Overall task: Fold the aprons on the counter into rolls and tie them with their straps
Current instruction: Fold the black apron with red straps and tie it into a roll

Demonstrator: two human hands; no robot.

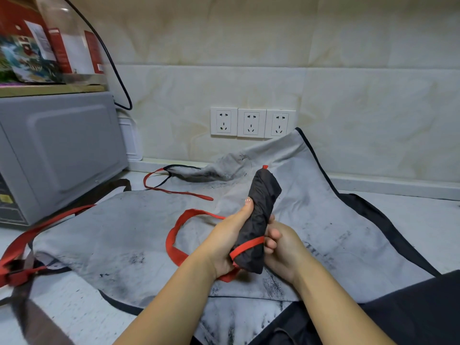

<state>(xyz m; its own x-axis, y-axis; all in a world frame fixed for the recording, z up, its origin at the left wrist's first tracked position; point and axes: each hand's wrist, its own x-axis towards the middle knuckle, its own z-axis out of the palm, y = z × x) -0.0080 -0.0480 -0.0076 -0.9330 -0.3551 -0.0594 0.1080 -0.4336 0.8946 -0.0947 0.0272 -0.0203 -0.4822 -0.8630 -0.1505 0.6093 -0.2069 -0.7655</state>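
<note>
Gripping rolled apron [261,212] between left hand [229,240] and right hand [281,247], top end leaning away from the hands. Noting strap [246,247] crossing the roll's lower part, touching the right hand's fingers [272,234], and looping out left of the left hand. Finding spread apron [119,235] lying on the counter [410,212] beneath both hands, reaching back to the wall [348,108] beyond them. Recording further cloth [373,215] lying right of the right hand, against the spread apron's edge. Logging microwave [57,150] standing well left of the left hand, shelf board [49,89] resting on it, box [22,46] on that. Logging three sockets [251,122] on the wall beyond the hands.
</note>
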